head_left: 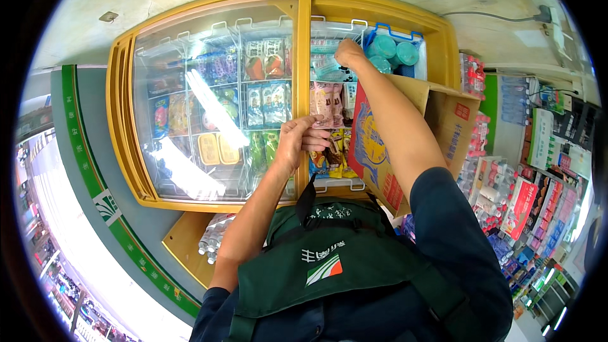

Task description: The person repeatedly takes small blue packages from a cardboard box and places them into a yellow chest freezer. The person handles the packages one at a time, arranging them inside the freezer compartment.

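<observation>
Before me is a chest freezer with a yellow frame (pixel 303 57); its right part is uncovered. My left hand (pixel 303 141) is at the freezer's middle bar, fingers apart and nothing seen in it, near pink ice-cream packets (pixel 325 99). Further in, my right hand (pixel 350 54) is curled over pale blue packets (pixel 327 67) in a white wire basket; its fingertips are hidden, so I cannot tell whether it grips one. Teal-lidded tubs (pixel 384 46) lie just right of it. Under my right forearm an open cardboard box (pixel 375 147) rests tilted on the opening.
A sliding glass lid (pixel 213 104) covers the left part, with bagged ices in baskets beneath. Yellow and brown packets (pixel 336 154) fill the near basket. Packs of bottles (pixel 491 190) stand at right; a power cord (pixel 489 15) runs behind. More bottles (pixel 216 237) sit at lower left.
</observation>
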`<state>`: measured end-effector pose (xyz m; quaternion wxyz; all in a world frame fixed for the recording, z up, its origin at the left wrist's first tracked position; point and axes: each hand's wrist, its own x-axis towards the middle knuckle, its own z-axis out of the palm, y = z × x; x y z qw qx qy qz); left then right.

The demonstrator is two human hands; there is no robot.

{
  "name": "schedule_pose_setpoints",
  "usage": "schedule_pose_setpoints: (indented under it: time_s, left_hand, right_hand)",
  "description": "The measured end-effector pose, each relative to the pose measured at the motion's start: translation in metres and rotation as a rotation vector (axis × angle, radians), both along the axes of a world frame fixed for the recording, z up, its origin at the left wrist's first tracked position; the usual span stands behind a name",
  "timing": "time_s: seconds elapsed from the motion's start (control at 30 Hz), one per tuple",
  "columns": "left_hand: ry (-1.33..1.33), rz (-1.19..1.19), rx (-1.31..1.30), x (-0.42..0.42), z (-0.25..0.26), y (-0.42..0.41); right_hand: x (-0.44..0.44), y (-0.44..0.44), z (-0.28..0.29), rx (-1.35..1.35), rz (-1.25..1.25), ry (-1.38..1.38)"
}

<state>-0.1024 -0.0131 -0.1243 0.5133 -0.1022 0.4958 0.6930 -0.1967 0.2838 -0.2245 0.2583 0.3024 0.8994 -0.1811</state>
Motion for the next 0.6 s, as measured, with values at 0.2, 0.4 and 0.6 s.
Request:
schedule_pose_setpoints:
  time_s: [0.2, 0.4, 0.6]
  left_hand:
    - [-0.033, -0.014, -0.059, -0.004, 0.005, 0.002]
    - [-0.064, -0.033, -0.066, -0.006, 0.002, 0.005]
    - [-0.075, -0.005, -0.074, -0.003, 0.001, 0.003]
  right_hand:
    - [0.010, 0.008, -0.054, -0.044, -0.109, -0.042]
    - [0.023, 0.007, -0.081, -0.005, -0.140, -0.140]
    - [0.000, -0.031, -0.080, 0.221, 0.218, -0.162]
